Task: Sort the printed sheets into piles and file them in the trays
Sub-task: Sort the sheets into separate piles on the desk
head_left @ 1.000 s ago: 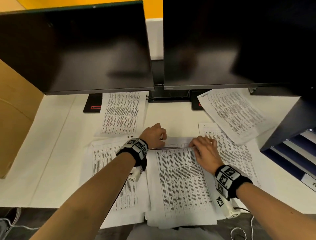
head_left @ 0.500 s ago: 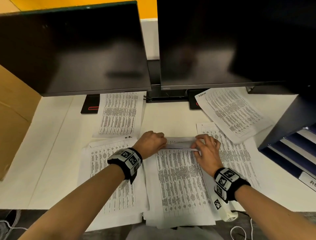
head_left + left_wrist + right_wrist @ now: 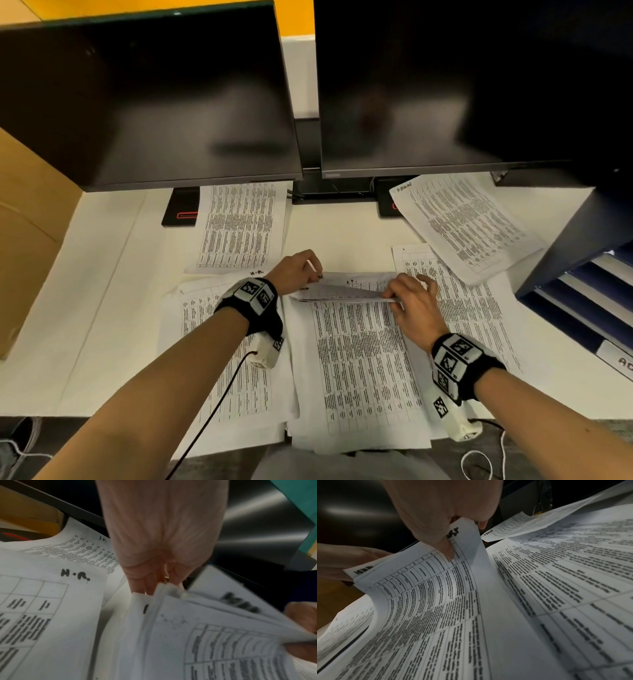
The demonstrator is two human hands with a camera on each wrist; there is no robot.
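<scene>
The printed text is too blurred to be read. The far edge of the middle stack (image 3: 356, 359) on the surface (image 3: 102, 274) is lifted: its left corner is pinched by the left hand (image 3: 296, 272), its right corner by the right hand (image 3: 416, 305). The trays (image 3: 582, 301) are cut off at right.

Centre stack of printed sheets (image 3: 356, 370) on desk, top sheets' far edge lifted. Four more piles around: left (image 3: 205, 315), far-left (image 3: 239, 226), right (image 3: 479, 308), far-right tilted (image 3: 459, 219). Trays (image 3: 582, 308) at right edge.
</scene>
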